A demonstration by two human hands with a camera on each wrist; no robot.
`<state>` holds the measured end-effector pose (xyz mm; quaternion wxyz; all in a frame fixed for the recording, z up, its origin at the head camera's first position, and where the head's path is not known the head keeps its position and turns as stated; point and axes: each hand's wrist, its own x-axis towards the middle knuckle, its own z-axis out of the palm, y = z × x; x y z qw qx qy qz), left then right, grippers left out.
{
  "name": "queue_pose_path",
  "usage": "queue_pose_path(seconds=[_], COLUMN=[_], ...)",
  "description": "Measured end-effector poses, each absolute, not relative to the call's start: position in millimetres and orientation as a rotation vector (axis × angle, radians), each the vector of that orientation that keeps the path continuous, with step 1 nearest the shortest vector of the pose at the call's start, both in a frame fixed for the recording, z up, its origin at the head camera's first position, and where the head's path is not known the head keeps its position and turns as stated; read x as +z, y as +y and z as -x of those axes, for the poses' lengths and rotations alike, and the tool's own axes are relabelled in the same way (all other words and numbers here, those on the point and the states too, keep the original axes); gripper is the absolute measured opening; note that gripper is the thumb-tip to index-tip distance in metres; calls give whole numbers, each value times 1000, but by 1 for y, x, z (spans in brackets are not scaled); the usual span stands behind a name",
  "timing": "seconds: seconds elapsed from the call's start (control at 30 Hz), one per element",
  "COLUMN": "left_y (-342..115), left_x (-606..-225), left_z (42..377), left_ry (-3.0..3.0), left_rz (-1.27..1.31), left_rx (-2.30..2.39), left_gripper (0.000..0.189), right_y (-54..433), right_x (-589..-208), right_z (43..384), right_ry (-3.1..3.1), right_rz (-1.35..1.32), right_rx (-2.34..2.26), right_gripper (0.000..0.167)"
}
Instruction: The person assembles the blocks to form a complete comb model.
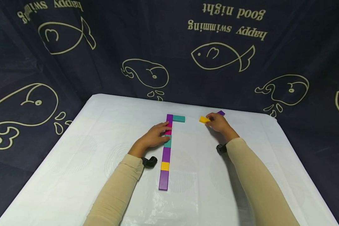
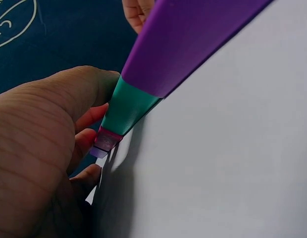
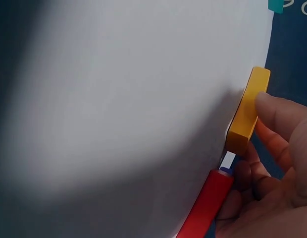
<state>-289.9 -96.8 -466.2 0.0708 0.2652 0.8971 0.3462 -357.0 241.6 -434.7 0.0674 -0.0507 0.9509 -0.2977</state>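
Note:
My right hand (image 1: 218, 122) pinches a yellow block (image 1: 204, 119) between thumb and fingers, at the far right of the table; the right wrist view shows the thumb on the side of the yellow block (image 3: 249, 109). My left hand (image 1: 155, 135) rests at the left side of a straight row of blocks, its fingers reaching over the magenta block (image 1: 168, 129) and its thumb at the teal block (image 1: 168, 142). From the row's far purple block (image 1: 169, 117), another teal block (image 1: 179, 119) sticks out rightward.
Toward me the row continues with a purple block (image 1: 166, 154), a small yellow block (image 1: 165, 166) and a long purple block (image 1: 163, 180). Beyond my right hand lies a purple block (image 1: 221, 113). A red block (image 3: 205, 203) lies beside that hand. Dark cloth (image 1: 169, 37) hangs behind the white table (image 1: 73, 150).

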Motion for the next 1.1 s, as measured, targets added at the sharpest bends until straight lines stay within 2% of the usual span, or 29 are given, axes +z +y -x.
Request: queue_pose_path(seconds=[0.57,1.1], left_y=[-96,-97], left_x=[-465,-463], left_z=[289,288], left_ry=[2699,2702], left_rz=[-786,-802], left_rx=[1039,1040], left_gripper=[51,51], right_y=[238,223], right_x=[-432,-424], right_z=[356,352], right_ry=[2855,2869], right_rz=[103,244], right_rx=[-870,-930], right_gripper=[33,31])
